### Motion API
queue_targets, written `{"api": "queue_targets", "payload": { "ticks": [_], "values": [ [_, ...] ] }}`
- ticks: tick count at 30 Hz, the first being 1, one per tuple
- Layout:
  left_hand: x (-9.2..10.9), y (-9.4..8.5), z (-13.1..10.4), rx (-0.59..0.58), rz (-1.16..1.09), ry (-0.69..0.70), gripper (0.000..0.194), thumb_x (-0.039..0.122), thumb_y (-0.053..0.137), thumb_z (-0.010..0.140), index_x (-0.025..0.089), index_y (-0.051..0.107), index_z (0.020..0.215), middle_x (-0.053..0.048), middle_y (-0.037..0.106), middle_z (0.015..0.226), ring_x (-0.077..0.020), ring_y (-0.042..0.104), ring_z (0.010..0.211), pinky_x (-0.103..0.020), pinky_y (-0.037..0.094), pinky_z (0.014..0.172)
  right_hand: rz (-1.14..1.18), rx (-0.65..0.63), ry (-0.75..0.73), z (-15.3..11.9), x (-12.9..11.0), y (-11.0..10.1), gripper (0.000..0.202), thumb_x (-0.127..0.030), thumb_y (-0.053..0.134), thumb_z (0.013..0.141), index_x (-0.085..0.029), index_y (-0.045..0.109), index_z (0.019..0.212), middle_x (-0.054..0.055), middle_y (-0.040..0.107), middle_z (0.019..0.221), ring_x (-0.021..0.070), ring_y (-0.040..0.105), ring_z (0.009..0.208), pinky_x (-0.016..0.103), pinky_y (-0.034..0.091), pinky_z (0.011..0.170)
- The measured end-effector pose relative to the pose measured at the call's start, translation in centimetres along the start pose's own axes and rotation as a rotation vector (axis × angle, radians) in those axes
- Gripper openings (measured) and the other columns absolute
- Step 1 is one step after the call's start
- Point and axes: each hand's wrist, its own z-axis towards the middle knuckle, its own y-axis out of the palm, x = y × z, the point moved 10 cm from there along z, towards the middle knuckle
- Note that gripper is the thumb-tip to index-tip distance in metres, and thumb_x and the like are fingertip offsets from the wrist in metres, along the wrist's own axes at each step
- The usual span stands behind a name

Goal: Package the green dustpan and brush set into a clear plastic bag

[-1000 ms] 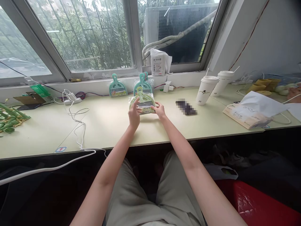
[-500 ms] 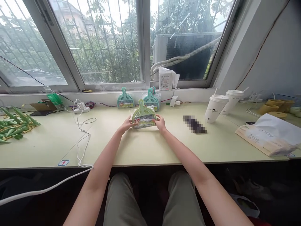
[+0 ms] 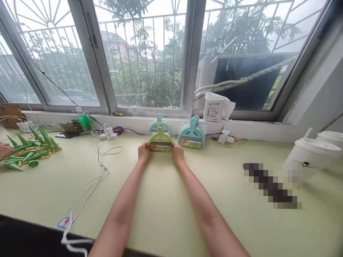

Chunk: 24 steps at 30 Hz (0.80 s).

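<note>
A light green mini dustpan-and-brush set (image 3: 160, 140) in clear wrapping stands upright near the back of the pale green table (image 3: 166, 210). My left hand (image 3: 143, 152) grips its lower left corner and my right hand (image 3: 178, 153) grips its lower right corner. Directly behind it a teal set (image 3: 159, 122) leans against the window ledge. A stack of teal sets (image 3: 192, 135) stands just to the right.
A white cable (image 3: 99, 167) runs from a power strip (image 3: 107, 135) toward the front edge. Green cone-shaped items (image 3: 29, 151) lie at the left, with another person's hand (image 3: 4, 150) beside them. Two lidded paper cups (image 3: 312, 157) stand at the right. A white packet (image 3: 215, 110) sits on the sill.
My arms have stretched forward and carried the light green set toward the window, in front of the teal one. The camera has tilted up and moved closer to the table.
</note>
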Motion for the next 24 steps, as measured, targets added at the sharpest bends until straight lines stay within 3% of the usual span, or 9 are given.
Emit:
{"api": "queue_targets", "payload": {
  "ticks": [6,12,17,21,24],
  "values": [
    [-1.9,2.5,5.8,0.082,0.084,0.009,0.012,0.02,0.06,0.086,0.02,0.066,0.096,-0.009,0.07,0.097,-0.024,0.065,0.089,-0.033,0.048,0.077,-0.121,0.126,0.039,5.4,-1.5,4.2,0.019,-0.019,0.049,0.096,-0.011,0.053,0.112,0.015,0.068,0.102,0.0259,0.065,0.103,0.032,0.047,0.081],
    [-3.0,4.7,10.6,0.176,0.017,0.023,0.024,0.01,0.059,0.084,0.016,0.063,0.106,-0.012,0.058,0.118,-0.0225,0.063,0.099,-0.034,0.049,0.088,-0.107,0.161,0.083,9.7,-1.3,6.4,0.021,-0.02,0.045,0.097,-0.013,0.051,0.116,0.016,0.061,0.112,0.0248,0.066,0.1,0.031,0.049,0.078],
    [-3.1,5.7,12.4,0.209,-0.001,0.051,0.053,0.007,0.059,0.082,0.015,0.049,0.133,-0.017,0.048,0.134,-0.0248,0.054,0.122,-0.036,0.045,0.1,-0.114,0.205,0.119,11.3,-1.0,7.0,0.045,-0.013,0.031,0.095,-0.01,0.035,0.14,0.023,0.053,0.123,0.026,0.066,0.096,0.035,0.051,0.075],
    [-4.1,7.2,13.2,0.082,0.039,-0.02,0.048,0.016,0.052,0.089,0.013,0.049,0.136,-0.02,0.058,0.127,-0.0288,0.052,0.125,-0.04,0.042,0.102,-0.114,0.182,0.124,11.5,-0.9,7.4,0.054,-0.008,0.028,0.091,-0.008,0.033,0.144,0.028,0.049,0.128,0.03,0.057,0.111,0.039,0.051,0.079],
    [-4.6,7.5,13.5,0.06,0.025,-0.043,0.049,0.013,0.05,0.088,0.014,0.05,0.136,-0.02,0.059,0.129,-0.0285,0.052,0.125,-0.039,0.041,0.102,-0.111,0.171,0.113,11.4,-1.0,7.5,0.058,-0.007,0.03,0.09,-0.008,0.03,0.147,0.027,0.047,0.134,0.0305,0.05,0.119,0.041,0.049,0.086]
  ]
}}
